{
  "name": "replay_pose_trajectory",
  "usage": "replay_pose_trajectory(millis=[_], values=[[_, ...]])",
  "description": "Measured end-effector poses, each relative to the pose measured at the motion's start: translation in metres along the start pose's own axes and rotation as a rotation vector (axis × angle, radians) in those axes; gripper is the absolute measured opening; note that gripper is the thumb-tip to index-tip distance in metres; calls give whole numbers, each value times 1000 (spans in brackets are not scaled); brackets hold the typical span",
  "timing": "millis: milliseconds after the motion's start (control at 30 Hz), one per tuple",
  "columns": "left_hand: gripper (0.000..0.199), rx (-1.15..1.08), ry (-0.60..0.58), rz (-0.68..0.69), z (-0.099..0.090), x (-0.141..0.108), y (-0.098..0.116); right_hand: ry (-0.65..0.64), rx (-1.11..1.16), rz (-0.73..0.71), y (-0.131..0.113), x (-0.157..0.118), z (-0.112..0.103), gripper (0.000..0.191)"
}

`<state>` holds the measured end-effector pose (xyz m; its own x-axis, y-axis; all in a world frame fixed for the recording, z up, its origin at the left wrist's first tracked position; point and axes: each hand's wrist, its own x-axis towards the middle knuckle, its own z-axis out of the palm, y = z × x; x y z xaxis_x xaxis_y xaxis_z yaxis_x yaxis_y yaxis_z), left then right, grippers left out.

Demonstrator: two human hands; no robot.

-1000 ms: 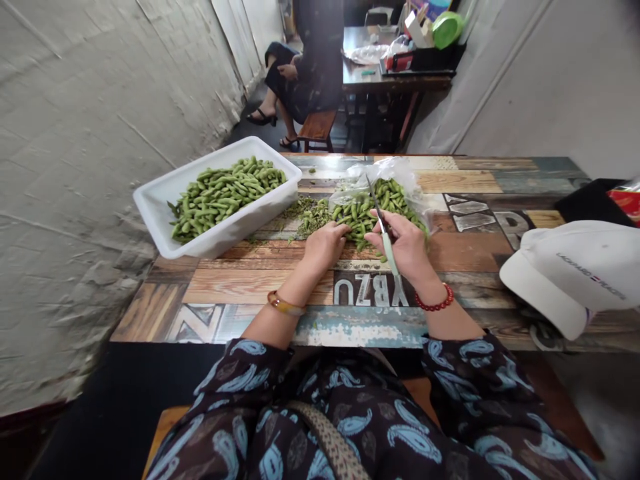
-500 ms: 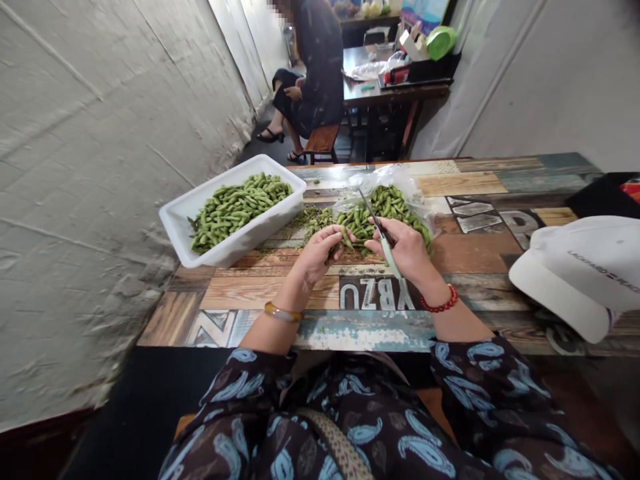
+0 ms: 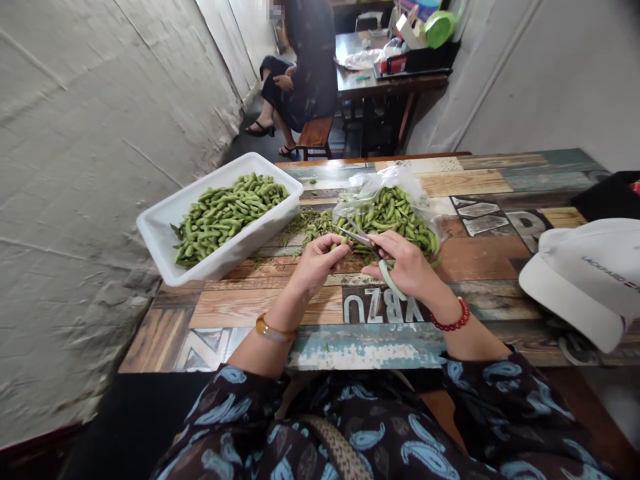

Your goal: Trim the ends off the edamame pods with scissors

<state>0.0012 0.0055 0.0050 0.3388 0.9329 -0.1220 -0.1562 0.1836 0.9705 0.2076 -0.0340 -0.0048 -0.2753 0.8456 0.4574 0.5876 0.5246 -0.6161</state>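
My left hand (image 3: 320, 261) is closed on a green pod (image 3: 334, 246), mostly hidden by the fingers. In my right hand (image 3: 404, 261) is a pair of scissors (image 3: 393, 280) with pale green handles; its slightly parted blades point left and reach the pod at my left fingertips. Behind my hands, green pods (image 3: 395, 210) spill from a clear plastic bag (image 3: 413, 179). Small trimmed bits (image 3: 315, 223) lie in a heap left of that bag. The white tub (image 3: 230, 260) at the left holds a large pile of pods (image 3: 230, 213).
A white cap (image 3: 580, 267) rests on the patterned table (image 3: 480, 257) at the right, with a black item (image 3: 605, 197) behind it. Beyond the table a person (image 3: 310, 67) sits on a wooden stool (image 3: 315, 133) beside another table. A wall rises at the left.
The scissors have swung from pointing up and away to pointing left, their blades now at the pod in my left hand. The view has shifted slightly.
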Motion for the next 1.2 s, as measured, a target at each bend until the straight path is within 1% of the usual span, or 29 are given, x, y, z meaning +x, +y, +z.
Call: replay_pose_trajectory(millis=[133,367,467,700,900,1033,1100,1200], values=[[34,2,-12,45,-7,-2,-5,-90,-32,-10,-6,-1,2,53],[28,164,-85,127,-9,-7,-3,-151,-72,-4,-10,-2,5,56],[23,219,-97,177,-8,-7,-5,-152,-70,-8,-11,-2,4,56],[22,210,-107,223,-10,-7,-8,-131,-29,-38,-11,-2,5,55],[22,216,-121,228,-9,-7,-7,-115,-36,-58,-9,-3,7,50],[25,206,-126,196,-9,-8,-6,-121,-59,-51,-10,-3,6,48],[25,212,-109,183,-9,-8,-6,-123,-69,-39,-10,-4,5,46],[25,196,-35,191,-9,-7,-5,-101,-59,-25,-7,-4,6,44]])
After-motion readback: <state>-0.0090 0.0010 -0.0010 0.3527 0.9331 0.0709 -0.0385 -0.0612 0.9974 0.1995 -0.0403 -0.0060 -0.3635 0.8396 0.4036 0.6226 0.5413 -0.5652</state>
